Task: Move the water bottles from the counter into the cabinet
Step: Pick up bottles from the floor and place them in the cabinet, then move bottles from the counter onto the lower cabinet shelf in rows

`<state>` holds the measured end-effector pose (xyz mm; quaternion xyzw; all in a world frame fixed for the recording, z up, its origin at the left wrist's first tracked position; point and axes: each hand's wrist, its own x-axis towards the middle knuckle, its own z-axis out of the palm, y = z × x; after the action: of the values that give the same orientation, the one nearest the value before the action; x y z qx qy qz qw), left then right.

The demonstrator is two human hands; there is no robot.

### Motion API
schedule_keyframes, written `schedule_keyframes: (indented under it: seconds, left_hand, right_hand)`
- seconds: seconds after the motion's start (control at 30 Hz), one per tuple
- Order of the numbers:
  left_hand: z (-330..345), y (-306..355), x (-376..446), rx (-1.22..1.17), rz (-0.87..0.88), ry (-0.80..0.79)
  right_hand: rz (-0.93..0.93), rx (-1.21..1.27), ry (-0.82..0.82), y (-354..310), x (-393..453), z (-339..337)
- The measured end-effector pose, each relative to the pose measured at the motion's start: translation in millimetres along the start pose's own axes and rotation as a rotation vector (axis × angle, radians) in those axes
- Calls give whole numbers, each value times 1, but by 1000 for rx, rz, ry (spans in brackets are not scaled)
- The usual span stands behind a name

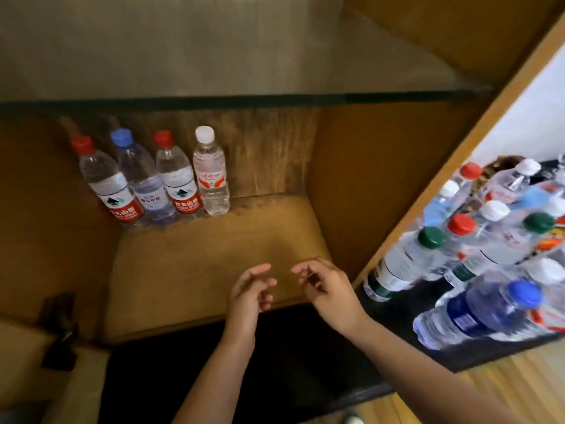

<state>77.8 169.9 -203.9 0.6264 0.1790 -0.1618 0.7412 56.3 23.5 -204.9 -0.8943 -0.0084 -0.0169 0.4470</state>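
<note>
Head view. Both forearms are reaching forward from the lower edge toward the cabinet. The left hand and right hand are hovering side by side over the front of the shelf, fingers loosely curled and half open, holding nothing and touching nothing. Four bottles are standing upright in a row at the shelf's back left. More bottles, blurred, are crowding the dark counter to the right, outside the cabinet wall.
</note>
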Motion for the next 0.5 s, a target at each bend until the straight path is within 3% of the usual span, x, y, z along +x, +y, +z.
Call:
schedule_keyframes:
  seconds: [0.5]
  left_hand:
    - [166, -94, -73, 281, 107, -209]
  right_hand:
    - [84, 34, 464, 115, -177, -161]
